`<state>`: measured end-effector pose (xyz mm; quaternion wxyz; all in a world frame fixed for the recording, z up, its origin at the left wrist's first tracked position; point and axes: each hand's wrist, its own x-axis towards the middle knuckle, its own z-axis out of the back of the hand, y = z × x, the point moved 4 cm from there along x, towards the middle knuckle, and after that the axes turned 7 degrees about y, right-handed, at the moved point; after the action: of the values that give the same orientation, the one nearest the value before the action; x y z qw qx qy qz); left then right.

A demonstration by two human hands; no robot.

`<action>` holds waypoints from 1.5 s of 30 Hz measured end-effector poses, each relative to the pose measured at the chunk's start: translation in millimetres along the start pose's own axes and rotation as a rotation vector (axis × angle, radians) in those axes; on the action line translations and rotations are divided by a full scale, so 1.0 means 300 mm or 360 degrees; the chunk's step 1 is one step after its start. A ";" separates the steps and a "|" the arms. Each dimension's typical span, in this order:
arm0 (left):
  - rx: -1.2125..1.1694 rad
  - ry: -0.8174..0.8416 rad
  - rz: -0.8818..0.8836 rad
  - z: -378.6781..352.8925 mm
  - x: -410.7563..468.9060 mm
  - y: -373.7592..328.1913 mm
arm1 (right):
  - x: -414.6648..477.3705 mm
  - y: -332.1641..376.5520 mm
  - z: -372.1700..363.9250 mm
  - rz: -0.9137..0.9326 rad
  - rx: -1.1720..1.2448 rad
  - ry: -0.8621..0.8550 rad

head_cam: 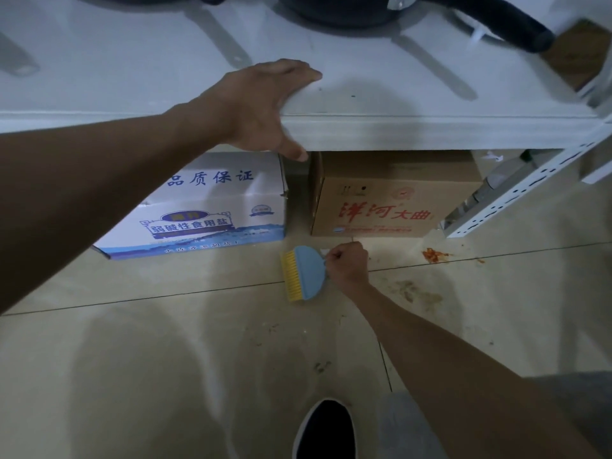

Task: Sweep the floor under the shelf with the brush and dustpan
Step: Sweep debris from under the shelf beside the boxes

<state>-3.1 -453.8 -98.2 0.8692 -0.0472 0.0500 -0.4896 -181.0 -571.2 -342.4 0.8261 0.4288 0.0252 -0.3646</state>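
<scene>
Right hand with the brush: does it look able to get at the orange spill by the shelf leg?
Probably yes. The right hand grips the brush near the orange spill, with only floor between. The spill lies in the open, in front of the shelf leg.

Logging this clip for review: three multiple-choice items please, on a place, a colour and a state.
1. Where is the left hand? A on the shelf edge; B on the floor; C on a box.
2. What colour are the brush bristles? A red; B yellow; C black.
3. What is the right hand doing? A hanging idle; B gripping the brush; C pressing the floor.
Answers: 1 A, fingers rest on the shelf edge; 2 B, yellow fringe on the blue brush; 3 B, fingers curl round its handle.
</scene>
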 end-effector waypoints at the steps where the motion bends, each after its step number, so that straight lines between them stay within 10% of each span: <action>1: -0.0004 -0.0006 -0.0006 0.000 0.000 0.002 | -0.008 -0.008 0.001 -0.0029 -0.0036 0.0003; 14: 0.0002 -0.0004 -0.0030 -0.002 0.003 0.000 | 0.007 -0.095 0.171 -0.0379 -0.0242 -0.0185; 45: -0.0064 -0.0005 0.0100 0.040 0.011 -0.189 | -0.120 0.405 0.451 0.0527 -0.1399 0.0466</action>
<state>-47.8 -485.6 -79.1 0.8831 -0.0640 0.0599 -0.4609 -168.4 -604.2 -160.4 0.9635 0.0846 0.2242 -0.1191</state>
